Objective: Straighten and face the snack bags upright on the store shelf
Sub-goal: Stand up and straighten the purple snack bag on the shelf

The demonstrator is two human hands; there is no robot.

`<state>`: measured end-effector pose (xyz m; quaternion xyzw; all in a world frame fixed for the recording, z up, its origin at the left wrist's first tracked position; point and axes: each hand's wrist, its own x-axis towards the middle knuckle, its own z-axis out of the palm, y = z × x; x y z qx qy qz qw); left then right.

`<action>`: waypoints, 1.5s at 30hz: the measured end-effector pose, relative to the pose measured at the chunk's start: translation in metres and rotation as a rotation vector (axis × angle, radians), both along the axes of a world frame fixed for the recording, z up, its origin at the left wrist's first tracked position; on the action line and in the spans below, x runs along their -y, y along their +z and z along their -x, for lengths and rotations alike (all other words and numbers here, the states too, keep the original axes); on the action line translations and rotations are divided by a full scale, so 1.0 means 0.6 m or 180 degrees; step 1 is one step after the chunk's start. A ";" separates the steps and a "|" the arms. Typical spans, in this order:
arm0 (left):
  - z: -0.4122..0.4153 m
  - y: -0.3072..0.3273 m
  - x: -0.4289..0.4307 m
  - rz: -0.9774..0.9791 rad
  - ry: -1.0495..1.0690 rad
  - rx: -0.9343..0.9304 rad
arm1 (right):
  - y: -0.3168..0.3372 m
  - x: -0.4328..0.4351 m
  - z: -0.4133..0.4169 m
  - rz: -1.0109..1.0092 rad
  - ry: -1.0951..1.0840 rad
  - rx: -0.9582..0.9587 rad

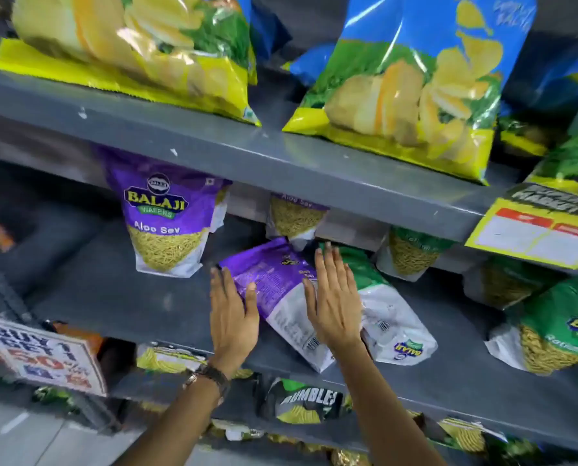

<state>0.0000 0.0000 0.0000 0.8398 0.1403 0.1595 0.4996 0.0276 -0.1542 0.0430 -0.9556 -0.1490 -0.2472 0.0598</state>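
Note:
A purple snack bag [277, 290] lies flat on its front on the grey middle shelf [119, 297], back label up. My left hand [234, 317] rests on its left edge with fingers spread. My right hand [334, 304] lies flat across its right side, partly over a green bag [385, 317] that also lies flat. Neither hand grips anything. An upright purple Aloo Sev bag [166, 223] stands to the left, facing out. Another purple bag [294, 216] stands behind the fallen one.
Green bags [556, 334] stand at the right of the same shelf. Large blue and yellow chip bags [412, 82] fill the shelf above. A promo sign [42, 354] hangs at the lower left, a price tag [536, 230] at the right. Dark bags [301, 401] sit below.

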 end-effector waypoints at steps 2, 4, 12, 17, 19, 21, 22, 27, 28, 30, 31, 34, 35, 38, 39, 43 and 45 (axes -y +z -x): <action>-0.016 -0.016 0.018 0.0735 0.0246 -0.0352 | -0.015 0.007 -0.028 -0.0240 -0.0033 -0.0435; -0.029 -0.026 0.040 0.1426 0.0461 -0.0634 | -0.026 0.017 -0.055 -0.0377 -0.0098 -0.1004; -0.058 -0.019 0.074 0.3158 0.0807 -0.1195 | -0.033 0.027 -0.133 -0.1083 -0.0361 -0.2788; -0.057 -0.017 0.062 0.3150 0.0764 -0.1049 | -0.035 0.054 -0.158 -0.2112 -0.0283 -0.3523; -0.050 -0.018 0.062 0.3169 0.0727 -0.0923 | -0.038 0.059 -0.152 -0.2502 -0.0120 -0.3584; -0.045 -0.012 0.059 0.3067 0.0624 -0.0733 | -0.032 0.057 -0.147 -0.2629 0.0020 -0.3300; -0.043 -0.006 0.054 0.3004 0.0577 -0.0607 | -0.027 0.055 -0.145 -0.2658 0.0057 -0.3125; -0.076 0.036 0.003 0.2241 0.0065 0.0261 | 0.007 0.036 -0.140 -0.3543 0.0067 -0.2450; -0.088 0.044 -0.009 0.2045 -0.0064 0.0393 | 0.013 0.030 -0.139 -0.3780 0.0137 -0.2270; -0.115 0.057 -0.033 0.1623 -0.0309 0.0581 | 0.020 0.020 -0.139 -0.3953 0.0268 -0.1821; -0.128 0.062 -0.045 0.1440 -0.0425 0.0651 | 0.021 0.014 -0.137 -0.3969 0.0324 -0.1609; -0.158 0.060 -0.069 0.1057 -0.0757 0.0810 | 0.007 -0.002 -0.126 -0.4092 0.0352 -0.1268; -0.165 0.056 -0.073 0.0997 -0.0808 0.0821 | 0.001 -0.005 -0.122 -0.4205 0.0343 -0.1270; -0.170 0.046 -0.080 0.0946 -0.0853 0.0784 | -0.001 0.000 -0.118 -0.4367 0.0401 -0.1429; -0.167 0.045 -0.081 0.0985 -0.0843 0.0768 | 0.003 0.007 -0.119 -0.4380 0.0454 -0.1489; -0.119 0.033 -0.054 0.1069 -0.0250 0.1161 | 0.031 0.039 -0.130 -0.4714 0.0875 -0.1663; -0.078 0.016 -0.018 0.0924 0.0151 0.1320 | 0.043 0.045 -0.134 -0.4721 0.1062 -0.1727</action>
